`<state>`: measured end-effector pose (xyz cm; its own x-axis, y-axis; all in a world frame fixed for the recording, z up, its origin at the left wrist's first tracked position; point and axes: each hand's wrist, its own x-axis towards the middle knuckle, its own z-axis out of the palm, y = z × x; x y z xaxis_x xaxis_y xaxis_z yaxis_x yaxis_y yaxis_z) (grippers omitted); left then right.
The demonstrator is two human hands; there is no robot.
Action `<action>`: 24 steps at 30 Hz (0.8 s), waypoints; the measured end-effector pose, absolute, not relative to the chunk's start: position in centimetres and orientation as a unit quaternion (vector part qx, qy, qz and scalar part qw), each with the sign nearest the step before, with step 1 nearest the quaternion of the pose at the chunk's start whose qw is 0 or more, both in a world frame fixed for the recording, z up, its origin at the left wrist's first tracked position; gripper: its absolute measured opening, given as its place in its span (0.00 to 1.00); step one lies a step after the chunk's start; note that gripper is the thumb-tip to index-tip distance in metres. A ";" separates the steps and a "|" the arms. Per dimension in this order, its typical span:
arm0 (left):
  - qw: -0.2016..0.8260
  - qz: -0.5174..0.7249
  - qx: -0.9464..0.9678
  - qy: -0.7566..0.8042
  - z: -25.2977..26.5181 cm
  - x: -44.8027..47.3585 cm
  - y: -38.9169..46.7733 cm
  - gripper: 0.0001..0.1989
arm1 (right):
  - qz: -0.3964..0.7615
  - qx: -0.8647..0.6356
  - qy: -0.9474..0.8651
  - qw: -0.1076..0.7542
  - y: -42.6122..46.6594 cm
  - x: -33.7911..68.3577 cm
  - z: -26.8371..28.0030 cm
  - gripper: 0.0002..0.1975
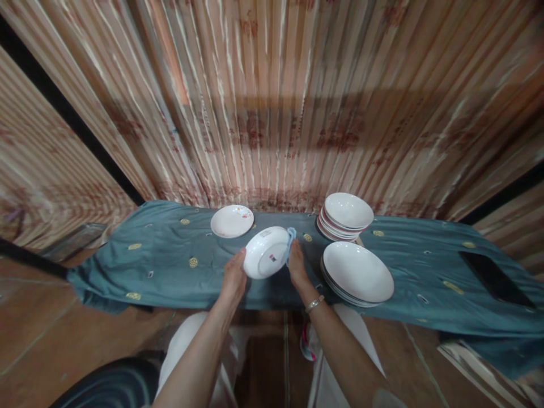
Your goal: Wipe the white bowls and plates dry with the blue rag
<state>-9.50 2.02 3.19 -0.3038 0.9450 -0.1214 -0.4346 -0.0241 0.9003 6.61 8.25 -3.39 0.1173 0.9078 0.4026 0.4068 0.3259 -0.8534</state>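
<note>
A white plate (266, 253) is held up above the cloth-covered table, tilted so that its underside with a small printed mark faces me. My left hand (234, 274) grips its left edge. At the opposite edge my right hand (296, 262) is closed on a light blue cloth (291, 238), which is pressed against the rim. Behind the held plate, another white plate (232, 221) with a floral pattern lies face up. Right of my hands stand a stack of white bowls (348, 211) and, nearer me, a stack of larger white dishes (359, 273).
The table (170, 272) has a teal patterned cloth. A flat black object, perhaps a phone (495, 277), lies at its right end. A pleated curtain (272, 113) hangs behind. Dark poles (85, 124) slant at both sides. A round black object (114, 388) sits at lower left.
</note>
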 end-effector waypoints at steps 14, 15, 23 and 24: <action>0.538 0.677 0.268 0.423 4.1 -8.2 1.3 0.15 | -0.021 -0.447 -0.817 0.363 1.9 3.4 4.3 0.24; 0.537 0.680 0.265 0.423 4.2 -8.2 1.3 0.14 | -0.030 -0.439 -0.827 0.349 1.7 3.1 4.4 0.24; 0.559 0.664 0.262 0.421 5.0 -7.9 1.3 0.15 | 0.014 -0.490 -0.766 0.415 3.8 4.6 4.0 0.24; 0.562 0.662 0.261 0.421 5.1 -7.9 1.3 0.16 | 0.030 -0.495 -0.752 0.434 4.3 4.8 3.8 0.25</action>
